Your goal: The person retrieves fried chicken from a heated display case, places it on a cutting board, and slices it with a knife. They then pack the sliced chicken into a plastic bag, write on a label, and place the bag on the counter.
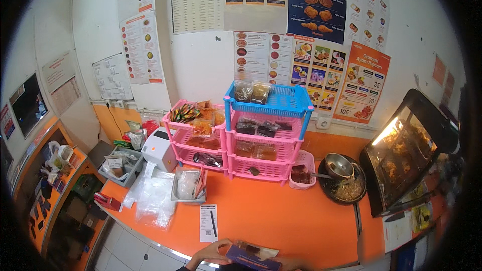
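Note:
At the front edge of the orange counter (263,210), my left hand (214,251) grips the left side of a dark blue printed box (250,260). My right hand (295,262) is at the box's right side, blurred and partly cut off by the picture's lower rim; its grip cannot be made out. A clear plastic packet with dark brown contents (256,249) lies on top of the box, near its far edge. Beyond my left hand, a printed paper slip (206,226) lies on the counter with a black pen (213,223) on it.
Pink racks (260,171) with a blue top basket (288,98) hold sauce packets. Clear plastic bags (154,203), a metal container (188,199) and a white printer (160,150) stand left. A pink basket (305,185), a black pan (327,195) and a lit food warmer (403,146) stand right.

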Motion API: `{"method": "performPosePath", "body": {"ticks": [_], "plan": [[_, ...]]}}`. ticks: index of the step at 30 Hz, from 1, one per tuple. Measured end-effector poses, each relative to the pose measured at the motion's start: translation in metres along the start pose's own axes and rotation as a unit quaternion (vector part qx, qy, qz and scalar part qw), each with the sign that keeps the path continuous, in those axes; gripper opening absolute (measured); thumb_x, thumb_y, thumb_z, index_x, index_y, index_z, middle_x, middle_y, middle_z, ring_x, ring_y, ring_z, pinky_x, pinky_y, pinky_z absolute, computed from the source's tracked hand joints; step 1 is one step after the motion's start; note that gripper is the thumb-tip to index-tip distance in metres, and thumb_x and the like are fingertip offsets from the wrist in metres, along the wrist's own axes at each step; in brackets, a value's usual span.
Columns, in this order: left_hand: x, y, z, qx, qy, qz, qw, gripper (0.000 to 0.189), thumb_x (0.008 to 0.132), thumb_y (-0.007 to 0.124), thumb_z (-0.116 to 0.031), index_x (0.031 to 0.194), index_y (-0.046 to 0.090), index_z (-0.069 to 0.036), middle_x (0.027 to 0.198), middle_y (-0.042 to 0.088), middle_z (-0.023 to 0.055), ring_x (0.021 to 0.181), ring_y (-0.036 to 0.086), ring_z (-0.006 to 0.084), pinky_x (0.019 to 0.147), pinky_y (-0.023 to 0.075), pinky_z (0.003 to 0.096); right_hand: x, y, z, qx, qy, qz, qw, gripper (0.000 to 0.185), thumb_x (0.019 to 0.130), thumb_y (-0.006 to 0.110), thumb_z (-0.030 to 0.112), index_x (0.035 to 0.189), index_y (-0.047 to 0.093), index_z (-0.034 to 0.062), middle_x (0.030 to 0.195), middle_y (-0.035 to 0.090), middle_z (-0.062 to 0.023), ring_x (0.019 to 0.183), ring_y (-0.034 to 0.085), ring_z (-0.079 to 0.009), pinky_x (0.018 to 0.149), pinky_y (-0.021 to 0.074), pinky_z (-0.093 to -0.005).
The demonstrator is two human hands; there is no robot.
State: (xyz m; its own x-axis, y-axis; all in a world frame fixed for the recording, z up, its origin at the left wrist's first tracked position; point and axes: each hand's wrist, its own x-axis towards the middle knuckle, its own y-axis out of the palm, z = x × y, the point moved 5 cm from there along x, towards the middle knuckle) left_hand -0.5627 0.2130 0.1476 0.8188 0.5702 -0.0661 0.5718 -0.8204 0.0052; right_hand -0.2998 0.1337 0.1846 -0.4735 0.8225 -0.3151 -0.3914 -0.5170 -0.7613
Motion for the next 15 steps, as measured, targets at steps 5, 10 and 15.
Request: {"method": "performPosePath", "body": {"ticks": [5,10,15], "plan": [[0.028,0.023,0.041,-0.200,-0.001,-0.102,0.974,0.044,0.083,0.068,-0.022,0.120,0.051,-0.004,0.109,0.057,0.0038,0.101,0.054,0.0129,0.089,0.0434,0.0283,0.028,0.006,0.000,-0.097,-0.014,-0.124,0.987,0.056,0.077,0.069,0.030,0.121,0.045,0.0057,0.116,0.050,-0.0097,0.112,0.045,-0.0265,0.097,0.0327,-0.0420],[0.049,0.046,0.067,-0.206,0.021,-0.234,0.950,0.038,0.092,0.055,-0.033,0.115,0.054,-0.002,0.094,0.062,0.0026,0.085,0.058,0.0107,0.078,0.0467,0.0246,0.038,0.012,0.006,-0.170,-0.022,-0.211,0.962,0.056,0.078,0.067,0.031,0.123,0.044,0.0062,0.119,0.049,-0.0106,0.114,0.043,-0.0275,0.097,0.0310,-0.0440],[0.058,0.051,0.068,-0.097,-0.096,-0.321,0.937,0.046,0.091,0.055,-0.040,0.118,0.053,-0.003,0.102,0.061,0.0061,0.092,0.056,0.0139,0.081,0.0445,0.0273,0.035,0.015,0.003,-0.195,-0.037,-0.245,0.949,0.057,0.079,0.065,0.033,0.125,0.043,0.0067,0.121,0.048,-0.0114,0.116,0.041,-0.0284,0.098,0.0293,-0.0459]]}}
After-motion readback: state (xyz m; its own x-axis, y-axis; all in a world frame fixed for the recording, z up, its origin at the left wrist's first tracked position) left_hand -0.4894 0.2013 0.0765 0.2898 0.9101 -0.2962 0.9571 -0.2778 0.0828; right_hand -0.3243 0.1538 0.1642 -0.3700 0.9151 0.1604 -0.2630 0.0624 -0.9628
